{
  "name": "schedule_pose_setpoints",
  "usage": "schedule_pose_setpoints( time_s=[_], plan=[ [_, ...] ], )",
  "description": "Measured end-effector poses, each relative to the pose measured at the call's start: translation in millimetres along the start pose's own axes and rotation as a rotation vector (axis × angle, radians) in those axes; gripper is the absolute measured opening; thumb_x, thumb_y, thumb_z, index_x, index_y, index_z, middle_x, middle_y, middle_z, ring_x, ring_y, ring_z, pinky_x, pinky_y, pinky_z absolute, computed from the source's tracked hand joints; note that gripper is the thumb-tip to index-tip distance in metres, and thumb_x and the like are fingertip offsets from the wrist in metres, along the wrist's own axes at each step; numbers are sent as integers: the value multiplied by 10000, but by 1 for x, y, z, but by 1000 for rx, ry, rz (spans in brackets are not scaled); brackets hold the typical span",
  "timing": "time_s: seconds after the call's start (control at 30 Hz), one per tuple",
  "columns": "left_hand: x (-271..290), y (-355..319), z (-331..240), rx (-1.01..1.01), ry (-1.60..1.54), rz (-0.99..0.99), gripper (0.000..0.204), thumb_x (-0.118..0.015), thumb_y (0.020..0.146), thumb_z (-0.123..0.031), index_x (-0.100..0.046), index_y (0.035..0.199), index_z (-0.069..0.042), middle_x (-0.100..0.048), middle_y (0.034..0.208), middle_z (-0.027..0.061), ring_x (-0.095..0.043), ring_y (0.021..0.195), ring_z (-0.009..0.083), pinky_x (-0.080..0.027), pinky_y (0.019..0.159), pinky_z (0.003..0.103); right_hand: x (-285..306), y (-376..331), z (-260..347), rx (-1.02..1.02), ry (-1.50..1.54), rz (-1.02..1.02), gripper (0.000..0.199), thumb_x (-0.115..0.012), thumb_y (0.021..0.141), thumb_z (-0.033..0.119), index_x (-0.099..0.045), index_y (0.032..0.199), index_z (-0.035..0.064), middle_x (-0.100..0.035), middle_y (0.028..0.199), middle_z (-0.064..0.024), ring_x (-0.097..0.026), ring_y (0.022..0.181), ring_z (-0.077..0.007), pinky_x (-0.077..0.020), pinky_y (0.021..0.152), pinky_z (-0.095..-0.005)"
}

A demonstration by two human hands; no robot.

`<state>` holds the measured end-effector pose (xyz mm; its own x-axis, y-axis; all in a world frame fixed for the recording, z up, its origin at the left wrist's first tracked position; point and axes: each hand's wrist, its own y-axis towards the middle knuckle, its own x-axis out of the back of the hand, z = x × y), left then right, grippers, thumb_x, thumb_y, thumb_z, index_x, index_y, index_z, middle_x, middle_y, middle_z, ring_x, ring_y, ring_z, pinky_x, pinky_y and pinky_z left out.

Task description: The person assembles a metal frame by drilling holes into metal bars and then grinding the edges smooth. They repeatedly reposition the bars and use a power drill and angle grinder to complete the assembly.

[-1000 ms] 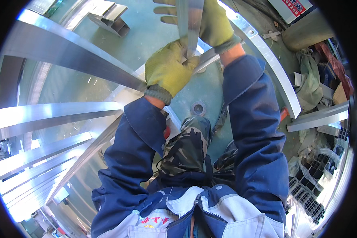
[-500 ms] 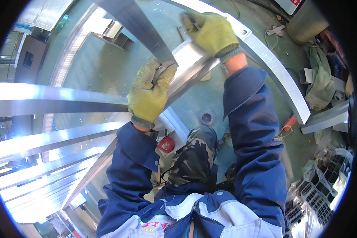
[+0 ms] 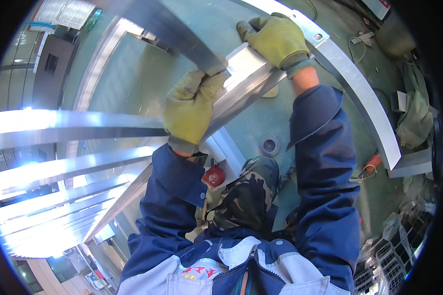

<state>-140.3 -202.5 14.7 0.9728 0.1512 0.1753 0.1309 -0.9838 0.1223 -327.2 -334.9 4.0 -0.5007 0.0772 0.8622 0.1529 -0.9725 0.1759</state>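
Observation:
My left hand [image 3: 191, 105], in a yellow-green knit work glove, is closed round the near end of a long square metal bar [image 3: 174, 37] that slants up to the far left. That end meets the upper face of a broad silver metal rail [image 3: 241, 93] lying diagonally before me. My right hand [image 3: 279, 42], gloved alike, bends over the rail's far right end, thumb side toward the left; its fingertips are partly hidden. Just beyond the right hand lies a curved silver metal strip [image 3: 357, 98] with a slotted end plate [image 3: 312, 29].
Several parallel metal bars [image 3: 59, 169] run off from the rail at left. Below it sit a red round object [image 3: 213, 176] and a grey ring [image 3: 269, 145] on the green floor. At right lie an orange-handled tool [image 3: 373, 162], a crumpled cloth [image 3: 413, 120] and wire-mesh baskets [image 3: 391, 260].
My right hand, blurred and raised before, has settled on the rail's end. My left hand stays on the bar's end. The whole view has shifted slightly.

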Motion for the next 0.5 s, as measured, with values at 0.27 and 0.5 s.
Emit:
schedule_pose_setpoints(
  time_s=[0.27,0.5],
  plan=[
    [3,6,4,-89,-23,68,186,-768,979,-106,-795,1148,-34,-788,1058,30,-695,968,106,-558,877,272,-3,8,-13,-106,153,76,617,-607,951,668,-824,1154,127,-808,984,-138,-757,965,-315,-549,947,-404],
    [-39,38,-7,-189,-274,0,224,-739,1011,-202,-758,1017,21,-761,921,70,-704,829,150,-555,766,291,-18,6,-21,-98,229,-75,564,-654,945,639,-835,1106,129,-805,982,-140,-752,948,-313,-554,918,-398]
  ],
)
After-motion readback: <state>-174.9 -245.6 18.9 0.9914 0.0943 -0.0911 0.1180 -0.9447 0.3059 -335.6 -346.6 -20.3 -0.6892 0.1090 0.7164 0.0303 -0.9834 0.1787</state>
